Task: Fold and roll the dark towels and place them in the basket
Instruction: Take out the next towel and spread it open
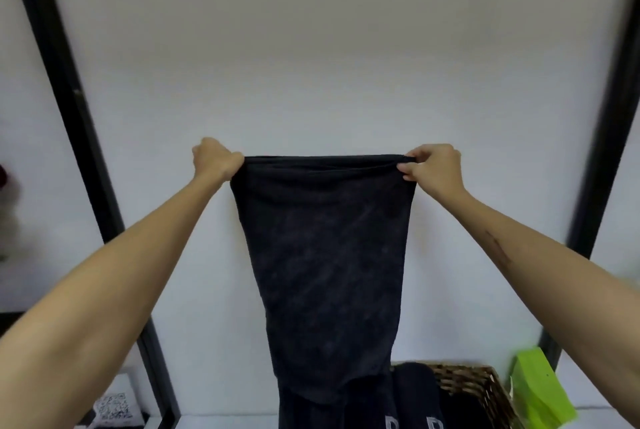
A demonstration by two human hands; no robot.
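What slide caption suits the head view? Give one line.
Both hands, left hand and right hand, hold a dark towel above the basket.

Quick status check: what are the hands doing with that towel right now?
Left hand and right hand each grip a top corner. Dark towel hangs stretched between them, off the surface. Basket below right, rolled towels already inside. Nothing blocking.
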